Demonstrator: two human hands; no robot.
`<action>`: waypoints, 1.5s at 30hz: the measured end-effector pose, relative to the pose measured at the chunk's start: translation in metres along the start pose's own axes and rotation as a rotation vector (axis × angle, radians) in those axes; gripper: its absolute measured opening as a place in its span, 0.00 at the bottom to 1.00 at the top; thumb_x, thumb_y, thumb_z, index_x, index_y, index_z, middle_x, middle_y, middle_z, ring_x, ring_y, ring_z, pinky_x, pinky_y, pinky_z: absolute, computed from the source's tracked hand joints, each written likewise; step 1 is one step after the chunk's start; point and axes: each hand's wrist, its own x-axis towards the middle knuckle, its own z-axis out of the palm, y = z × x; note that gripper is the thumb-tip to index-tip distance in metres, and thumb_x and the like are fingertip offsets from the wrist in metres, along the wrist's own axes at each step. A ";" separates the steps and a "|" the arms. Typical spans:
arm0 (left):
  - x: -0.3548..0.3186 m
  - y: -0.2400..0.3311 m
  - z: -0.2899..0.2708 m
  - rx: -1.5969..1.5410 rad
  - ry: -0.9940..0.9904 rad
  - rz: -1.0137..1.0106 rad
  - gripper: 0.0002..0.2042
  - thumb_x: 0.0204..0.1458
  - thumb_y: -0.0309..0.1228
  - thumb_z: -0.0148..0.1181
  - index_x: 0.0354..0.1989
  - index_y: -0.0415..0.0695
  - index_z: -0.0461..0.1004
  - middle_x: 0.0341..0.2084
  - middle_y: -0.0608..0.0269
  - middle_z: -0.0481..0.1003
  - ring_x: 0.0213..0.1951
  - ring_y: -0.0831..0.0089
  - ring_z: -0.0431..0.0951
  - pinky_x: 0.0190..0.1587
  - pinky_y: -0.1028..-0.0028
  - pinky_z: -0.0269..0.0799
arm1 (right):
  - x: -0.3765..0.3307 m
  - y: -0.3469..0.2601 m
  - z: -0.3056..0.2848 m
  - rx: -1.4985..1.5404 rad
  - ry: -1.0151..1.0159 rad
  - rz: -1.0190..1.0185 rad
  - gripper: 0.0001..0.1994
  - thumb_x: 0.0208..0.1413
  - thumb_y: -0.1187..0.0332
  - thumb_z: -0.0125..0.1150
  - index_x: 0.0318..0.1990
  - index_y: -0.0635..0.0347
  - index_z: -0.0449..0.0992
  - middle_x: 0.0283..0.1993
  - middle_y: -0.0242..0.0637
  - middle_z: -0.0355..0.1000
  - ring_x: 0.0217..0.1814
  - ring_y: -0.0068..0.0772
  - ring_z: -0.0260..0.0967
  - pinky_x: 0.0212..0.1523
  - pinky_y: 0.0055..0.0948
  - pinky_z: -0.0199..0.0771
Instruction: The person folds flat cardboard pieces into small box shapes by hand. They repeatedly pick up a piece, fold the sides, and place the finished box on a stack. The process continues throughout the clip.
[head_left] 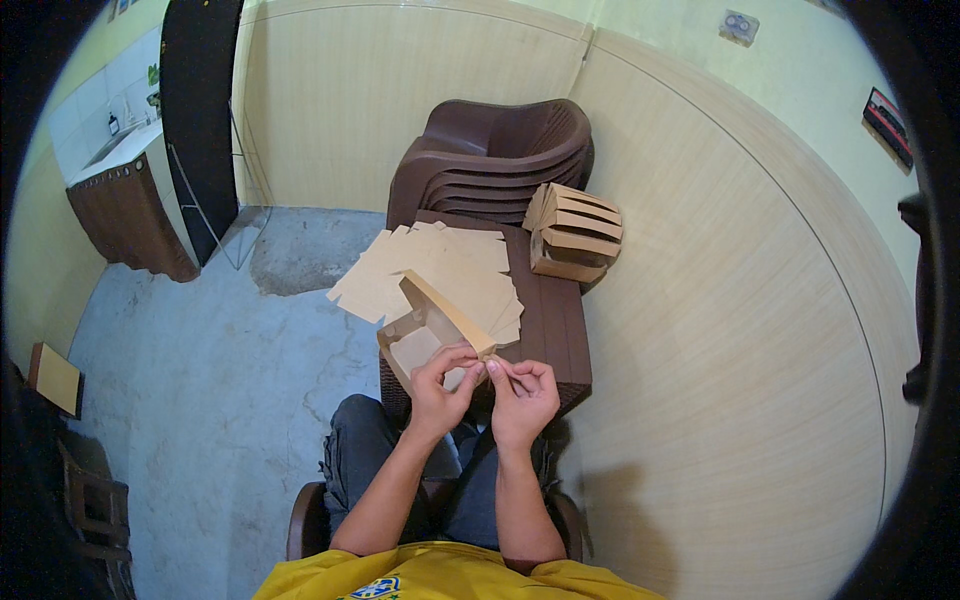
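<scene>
I am folding a brown cardboard box at its near corner, and I am holding it above my knees, just in front of the low brown table that stands between me and the stacked plastic chairs. My left hand is pinching the box's near wall, with the fingers curled narrow around the card edge and the thumb on the outer face. My right hand is gripping the end of the lid flap, fingertips closed tight on a small tab at the corner; whether the tab is already seated in its slot I cannot tell, since my fingers are covering it. To do this step well, I am judging that the left hand should be keeping the wall square and steady while the right is pressing the tab along its crease, not across it, so that the card is not buckling. Pressure should be staying light, because thin card is likely to tear at a fold. The box is lying open side up, with its hollow facing me and slightly left. Its raised lid flap is giving the long axis, which is running from my fingertips away and to the left, toward the fan of flat cardboard blanks on the table. A pile of finished boxes is sitting at the far right of the table, well apart from my hands.
</scene>
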 end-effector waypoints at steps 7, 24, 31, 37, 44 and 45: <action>-0.003 0.006 0.003 0.080 0.037 0.025 0.10 0.57 0.21 0.72 0.47 0.35 0.83 0.38 0.50 0.88 0.48 0.58 0.90 0.66 0.60 0.77 | -0.001 0.001 0.000 -0.098 -0.005 -0.081 0.12 0.59 0.80 0.77 0.40 0.64 0.75 0.43 0.47 0.86 0.48 0.33 0.86 0.51 0.30 0.86; -0.002 -0.006 0.008 -0.093 0.026 -0.007 0.08 0.65 0.21 0.65 0.49 0.33 0.84 0.43 0.47 0.87 0.48 0.65 0.87 0.56 0.69 0.79 | -0.005 0.004 0.005 -0.002 0.020 -0.068 0.14 0.58 0.81 0.78 0.44 0.65 0.74 0.44 0.47 0.85 0.50 0.35 0.86 0.52 0.32 0.87; -0.001 -0.014 0.005 -0.046 -0.040 0.029 0.06 0.65 0.21 0.65 0.46 0.32 0.84 0.41 0.53 0.86 0.45 0.68 0.86 0.53 0.70 0.80 | -0.002 0.002 0.004 -0.078 0.054 -0.069 0.15 0.57 0.81 0.78 0.43 0.64 0.74 0.43 0.44 0.85 0.48 0.30 0.85 0.49 0.29 0.87; -0.001 -0.016 0.000 -0.137 -0.102 -0.055 0.07 0.65 0.23 0.67 0.48 0.34 0.84 0.41 0.57 0.86 0.45 0.72 0.85 0.52 0.71 0.80 | 0.003 0.002 -0.007 -0.119 -0.028 -0.044 0.15 0.58 0.82 0.78 0.43 0.63 0.72 0.41 0.43 0.84 0.46 0.27 0.84 0.48 0.25 0.85; 0.028 -0.018 -0.028 -0.237 -0.407 -0.394 0.10 0.64 0.25 0.70 0.51 0.34 0.83 0.44 0.63 0.85 0.48 0.75 0.84 0.56 0.70 0.80 | 0.010 0.006 -0.020 0.054 -0.190 -0.001 0.15 0.59 0.83 0.76 0.43 0.62 0.72 0.41 0.42 0.84 0.46 0.27 0.84 0.50 0.25 0.84; 0.031 -0.018 -0.031 -0.222 -0.425 -0.392 0.11 0.64 0.25 0.70 0.52 0.34 0.83 0.44 0.63 0.85 0.48 0.75 0.84 0.56 0.71 0.80 | 0.010 0.006 -0.020 0.013 -0.187 0.010 0.15 0.59 0.83 0.76 0.43 0.62 0.73 0.41 0.41 0.84 0.45 0.27 0.84 0.50 0.25 0.84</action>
